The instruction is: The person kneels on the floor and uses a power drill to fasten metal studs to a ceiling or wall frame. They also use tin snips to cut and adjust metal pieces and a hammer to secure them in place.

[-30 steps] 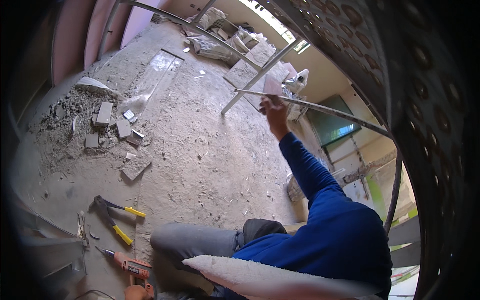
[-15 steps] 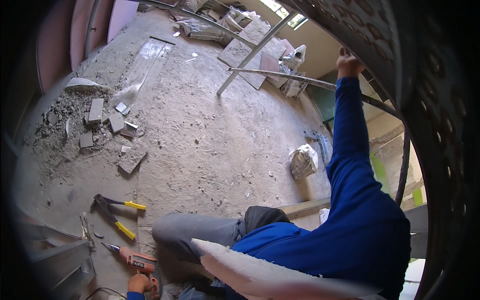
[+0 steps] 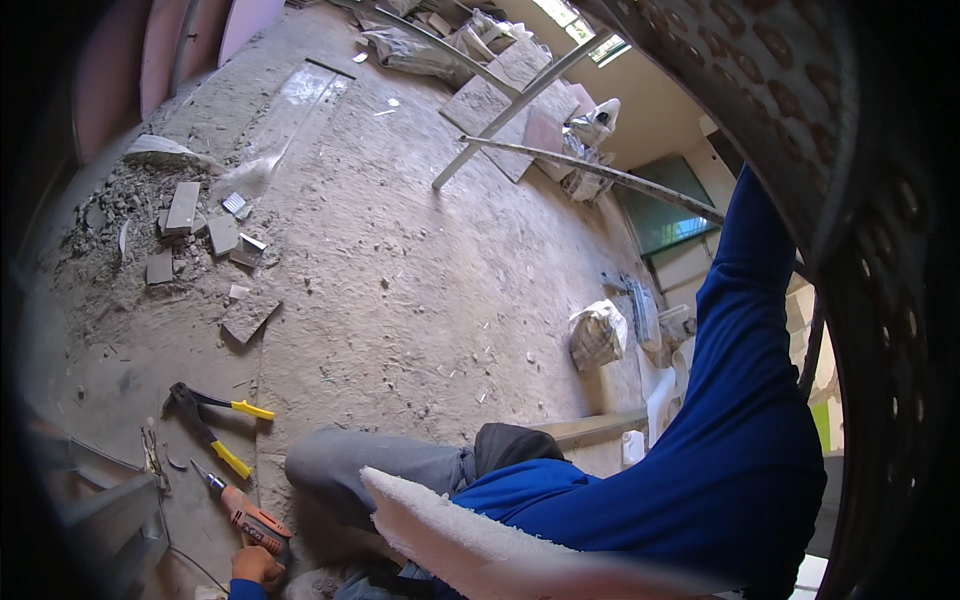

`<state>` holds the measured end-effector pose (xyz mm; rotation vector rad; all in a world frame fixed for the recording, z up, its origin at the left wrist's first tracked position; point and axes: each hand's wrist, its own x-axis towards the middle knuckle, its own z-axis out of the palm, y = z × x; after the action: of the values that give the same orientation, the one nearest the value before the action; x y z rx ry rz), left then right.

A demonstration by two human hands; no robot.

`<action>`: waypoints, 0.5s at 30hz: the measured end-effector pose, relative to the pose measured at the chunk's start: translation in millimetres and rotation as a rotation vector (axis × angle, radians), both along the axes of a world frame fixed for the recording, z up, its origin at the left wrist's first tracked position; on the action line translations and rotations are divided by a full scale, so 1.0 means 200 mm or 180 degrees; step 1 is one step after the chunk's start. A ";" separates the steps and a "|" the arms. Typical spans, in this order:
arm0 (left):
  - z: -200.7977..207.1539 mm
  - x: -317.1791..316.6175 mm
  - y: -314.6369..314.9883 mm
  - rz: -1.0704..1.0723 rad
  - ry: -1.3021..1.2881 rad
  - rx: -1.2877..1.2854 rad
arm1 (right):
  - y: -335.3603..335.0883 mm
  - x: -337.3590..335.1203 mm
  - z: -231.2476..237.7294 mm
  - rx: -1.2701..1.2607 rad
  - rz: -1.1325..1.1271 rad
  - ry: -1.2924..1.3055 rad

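At the lower left, my left hand (image 3: 258,566) is closed round the grip of an orange-and-grey power screwdriver (image 3: 252,518), its tip pointing up and left close to the floor. Just above it lies a long-handled plier-like tool (image 3: 212,425) with a dark head and spread yellow grips. My right arm (image 3: 735,300), in a blue sleeve, reaches to the upper right. Its hand is hidden behind a dark perforated metal plank (image 3: 760,100). A pale, rough-edged piece (image 3: 450,530) crosses the bottom in front of my body.
Rubble and broken tile pieces (image 3: 183,208) lie on the dusty floor at left. Slanting metal tubes (image 3: 520,110) cross the top, before stacked boards and sacks. A plastic-wrapped bundle (image 3: 598,335) sits right of centre. Metal profiles (image 3: 110,510) stand at lower left.
My right hand, visible beside the metal plank before, has gone out of sight behind it. The left hand and screwdriver have shifted slightly left in the picture, and the view has moved a little.
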<state>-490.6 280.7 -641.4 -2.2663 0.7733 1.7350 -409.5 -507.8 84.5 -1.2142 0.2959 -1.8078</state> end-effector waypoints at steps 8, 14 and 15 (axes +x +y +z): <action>0.07 0.02 -0.01 0.0130 -0.0096 0.0149 | -0.03 -0.04 0.07 -0.0034 -0.0112 0.0149; 0.07 0.03 0.00 0.0157 -0.0056 0.0078 | 0.09 -0.06 -0.05 -0.0048 -0.0353 0.0504; 0.08 0.03 0.00 0.0220 -0.0040 0.0048 | 0.10 -0.05 -0.09 -0.0093 -0.0587 0.0673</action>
<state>-484.2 280.9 -626.4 -2.3178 0.6851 1.7482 -419.1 -487.0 66.0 -1.4415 0.5180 -1.8458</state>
